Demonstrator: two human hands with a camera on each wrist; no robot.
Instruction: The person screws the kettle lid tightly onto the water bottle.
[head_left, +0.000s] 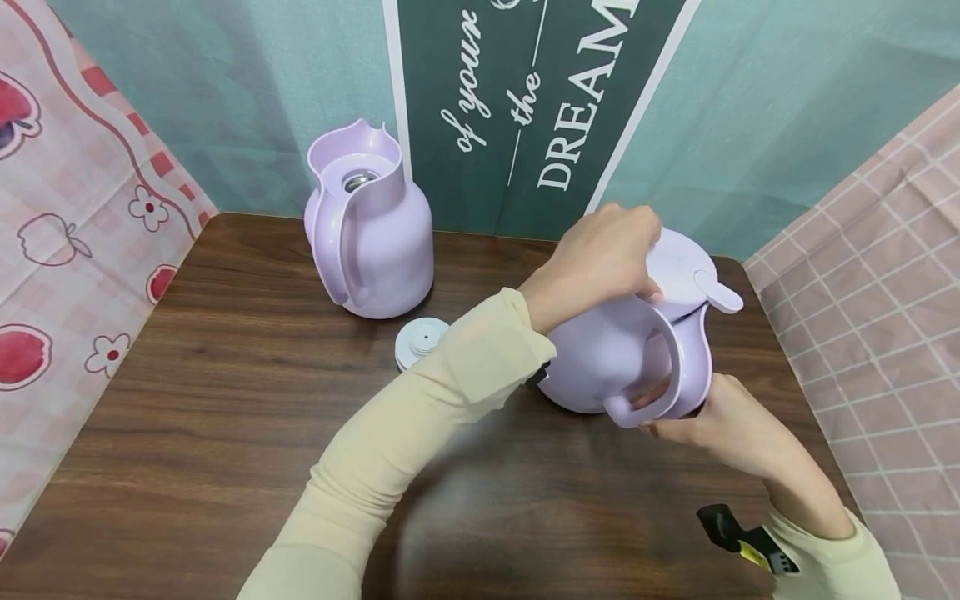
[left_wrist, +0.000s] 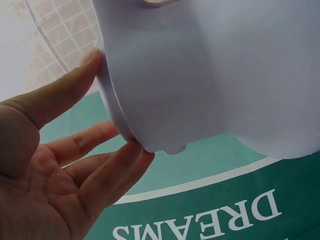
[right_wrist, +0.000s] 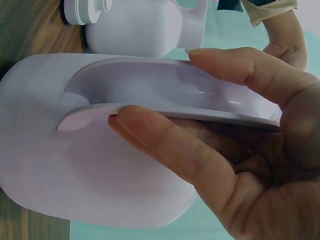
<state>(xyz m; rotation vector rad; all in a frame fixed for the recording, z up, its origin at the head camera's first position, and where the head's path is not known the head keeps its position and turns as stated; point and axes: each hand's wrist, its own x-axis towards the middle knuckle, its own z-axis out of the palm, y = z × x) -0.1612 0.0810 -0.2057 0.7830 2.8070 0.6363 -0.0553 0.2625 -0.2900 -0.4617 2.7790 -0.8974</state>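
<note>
A lilac thermos jug [head_left: 592, 358] leans to the right on the wooden table. Its round lid [head_left: 678, 271], with a small tab, lies over the mouth at a slight slant. My left hand [head_left: 603, 258] holds the lid's edge; in the left wrist view the thumb and fingers [left_wrist: 107, 182] pinch the rim [left_wrist: 111, 102]. Around the jug's handle [head_left: 675, 367], on the near right side, my right hand [head_left: 701, 425] has its fingers curled. The right wrist view has the thumb [right_wrist: 240, 65] on one side of the handle, the fingers [right_wrist: 155, 135] on the other.
A second lilac thermos jug [head_left: 386, 242] stands upright at the back left, its mouth uncovered. In front of it lies a round white stopper [head_left: 420, 340], partly behind my left sleeve. A teal cloth with lettering [head_left: 495, 125] hangs behind the table [head_left: 225, 400].
</note>
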